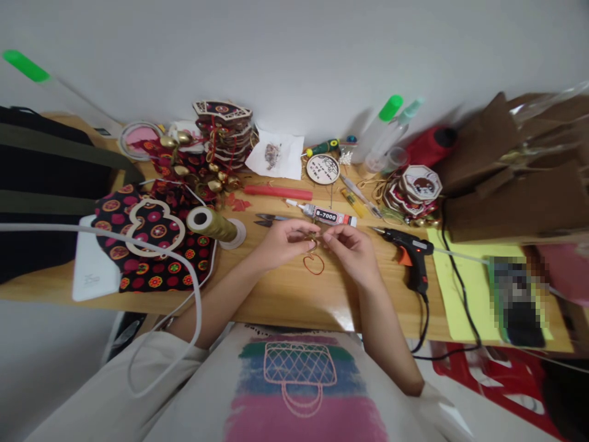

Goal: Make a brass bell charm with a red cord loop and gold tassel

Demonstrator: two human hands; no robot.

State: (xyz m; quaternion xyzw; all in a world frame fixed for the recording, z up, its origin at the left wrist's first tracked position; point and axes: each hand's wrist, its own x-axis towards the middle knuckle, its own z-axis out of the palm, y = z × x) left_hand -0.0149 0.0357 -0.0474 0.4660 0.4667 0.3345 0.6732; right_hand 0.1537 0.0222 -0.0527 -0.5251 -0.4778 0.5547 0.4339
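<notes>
Basically, nearest is a white T-shirt w/ a bag print (pixel 301 362), then a pale wooden table (pixel 294 307). Approx. mid-table, a thin red-orange cord loop (pixel 313 273) sits just this side of a tiny gold-coloured piece (pixel 313 244). L hand (pixel 281 247) has thumb + fingertips closed on that piece; R hand (pixel 353 250) is just beside it, thumb + index nearly together, can't tell what, if anything, they grip. Off to the R: a black glue gun w/ orange trigger (pixel 418 261); off to the L: an olive-green thread spool (pixel 216 226). Just beyond the hands, a silver-grey B-7000 glue tube (pixel 326 215), then a flat red strip (pixel 278 192). Farther back, a white paper sheet (pixel 292 155) nr a grey wall (pixel 299 61).
</notes>
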